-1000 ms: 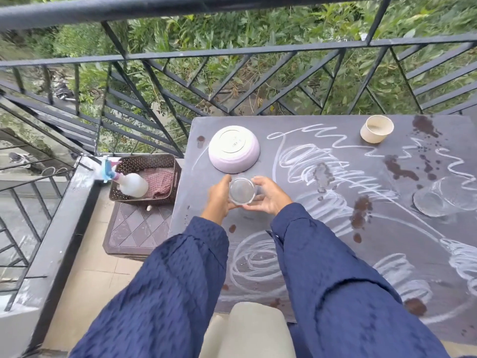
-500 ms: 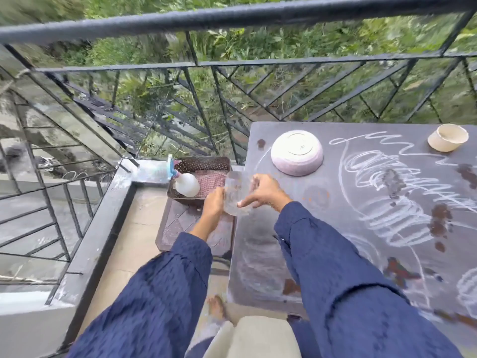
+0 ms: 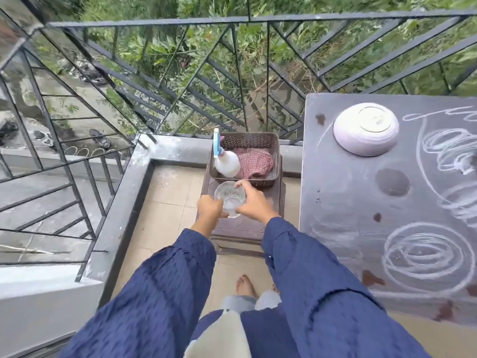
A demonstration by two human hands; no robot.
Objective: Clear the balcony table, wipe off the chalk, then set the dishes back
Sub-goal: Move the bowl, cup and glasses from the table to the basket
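Both hands hold a clear drinking glass (image 3: 229,198) over a low brown stool (image 3: 247,226) left of the table. My left hand (image 3: 209,208) grips its near side and my right hand (image 3: 254,202) grips its rim and right side. The dark table (image 3: 348,202) at right is covered in white chalk scribbles and brown stains. An upturned pale bowl (image 3: 366,129) rests on the table's far left part. A round dark patch (image 3: 392,182) marks the table beside the chalk.
A brown basket (image 3: 249,140) on the stool's far side holds a white spray bottle (image 3: 227,162) and a red checked cloth (image 3: 255,164). A black metal railing (image 3: 232,73) bounds the balcony. A grey ledge (image 3: 124,202) runs at left. My bare foot (image 3: 245,284) stands on the tiled floor.
Both hands carried the glass off the table leftward and down to the stool. The view swung left, so the paper cup and right part of the table left the frame.
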